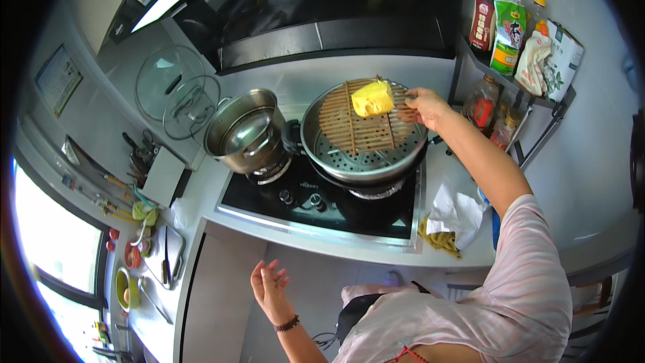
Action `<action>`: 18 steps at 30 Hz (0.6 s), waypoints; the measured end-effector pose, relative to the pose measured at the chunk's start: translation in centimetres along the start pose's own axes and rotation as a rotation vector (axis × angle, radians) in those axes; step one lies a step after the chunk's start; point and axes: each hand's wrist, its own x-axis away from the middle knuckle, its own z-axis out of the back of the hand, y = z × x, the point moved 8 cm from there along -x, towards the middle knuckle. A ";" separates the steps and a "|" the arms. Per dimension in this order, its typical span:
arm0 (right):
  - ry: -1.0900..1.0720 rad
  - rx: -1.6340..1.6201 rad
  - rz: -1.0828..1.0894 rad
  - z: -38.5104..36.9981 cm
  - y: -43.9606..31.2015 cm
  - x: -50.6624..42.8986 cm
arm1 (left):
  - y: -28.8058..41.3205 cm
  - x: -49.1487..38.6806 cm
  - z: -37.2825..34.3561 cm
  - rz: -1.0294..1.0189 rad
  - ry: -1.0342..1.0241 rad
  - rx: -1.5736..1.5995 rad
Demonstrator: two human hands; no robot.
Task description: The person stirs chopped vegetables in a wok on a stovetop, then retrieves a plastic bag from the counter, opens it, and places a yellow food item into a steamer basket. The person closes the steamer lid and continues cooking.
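Observation:
My right hand (428, 108) grips the right edge of a round slatted wooden steaming rack (370, 133), with fingertips at its rim. The rack lies over a perforated metal steamer tray (327, 156) in a wide pan on the right burner. A yellow block of food (373, 99), its kind unclear, rests on the rack. Away from the stove, my left hand (272, 287) is raised in front of the counter, empty, with fingers apart. A deep stainless steel pot (246, 133) stands on the left burner.
Two glass lids (191, 106) lean left of the pot. A knife block (162, 176) and a cutting board (166, 254) are on the left counter. Paper (453, 214) and a cloth (441, 237) lie right of the hob, below a shelf of bottles (486, 12). A range hood (322, 35) overhangs the stove.

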 end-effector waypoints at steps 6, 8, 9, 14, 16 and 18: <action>0.098 -0.008 -0.092 0.3 2.5 -3.5 | 3.6 -9.0 -2.3 -0.152 -0.154 -0.226; 0.127 0.019 -0.112 0.1 3.0 -3.9 | 7.5 -11.4 -8.6 -0.371 -0.379 -0.341; 0.146 0.033 -0.119 0.4 3.3 -4.0 | 9.7 -12.1 -12.9 -0.515 -0.519 -0.396; 0.226 0.071 -0.171 0.5 4.9 -4.9 | 12.6 -14.0 -28.7 -0.871 -1.015 -0.529; 0.173 0.063 -0.237 -0.2 6.2 -5.6 | 10.4 -15.9 -31.3 -0.880 -1.042 -0.560; 0.138 0.055 -0.301 -0.3 7.4 -6.1 | 9.3 -16.3 -31.8 -0.817 -1.095 -0.483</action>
